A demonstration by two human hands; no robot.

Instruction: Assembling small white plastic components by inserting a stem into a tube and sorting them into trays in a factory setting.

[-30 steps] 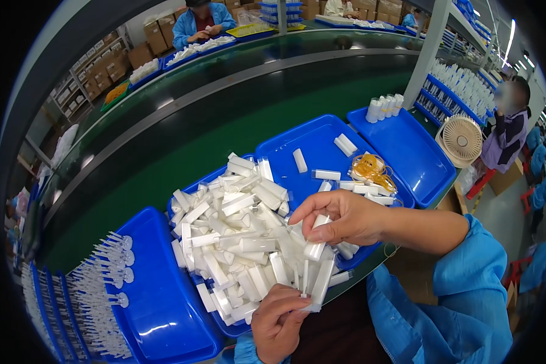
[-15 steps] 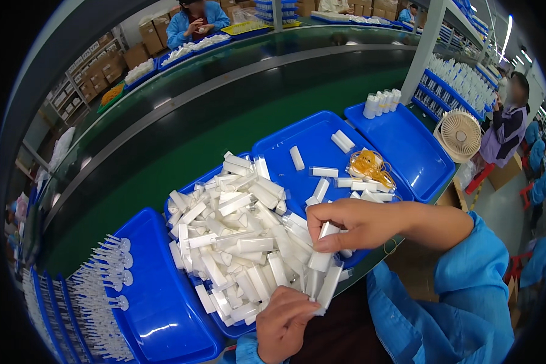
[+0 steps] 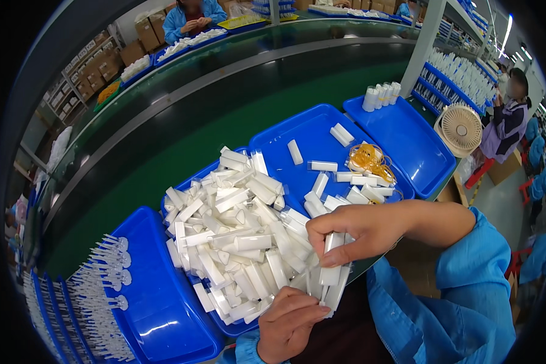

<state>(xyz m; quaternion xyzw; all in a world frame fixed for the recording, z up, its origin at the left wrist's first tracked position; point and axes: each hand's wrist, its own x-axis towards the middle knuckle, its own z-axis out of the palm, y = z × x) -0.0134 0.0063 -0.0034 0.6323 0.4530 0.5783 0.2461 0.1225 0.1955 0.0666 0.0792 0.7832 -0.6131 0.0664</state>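
Right hand [image 3: 359, 230] is pinching a bundle of white tubes [image 3: 330, 276] above the heaped blue tray [image 3: 309, 136]; left hand [image 3: 291, 321], fingers curled, is gripping its lower end. Brown cardboard boxes [image 3: 141, 30] are sitting beyond the green belt [image 3: 182, 130].

Both hands' fingers [image 3: 340, 258] curled, close together.

A green conveyor belt [image 3: 182, 130] runs past shelving [image 3: 449, 73] and ceiling lights [image 3: 505, 31].

A heap of tubes [image 3: 230, 230] fills the middle tray [image 3: 185, 182]. The tray [image 3: 158, 309] to its left carries spoons [image 3: 103, 291] along its left edge; the tray [image 3: 303, 130] to its right holds loose tubes [image 3: 340, 182] and rubber bands [image 3: 370, 159].
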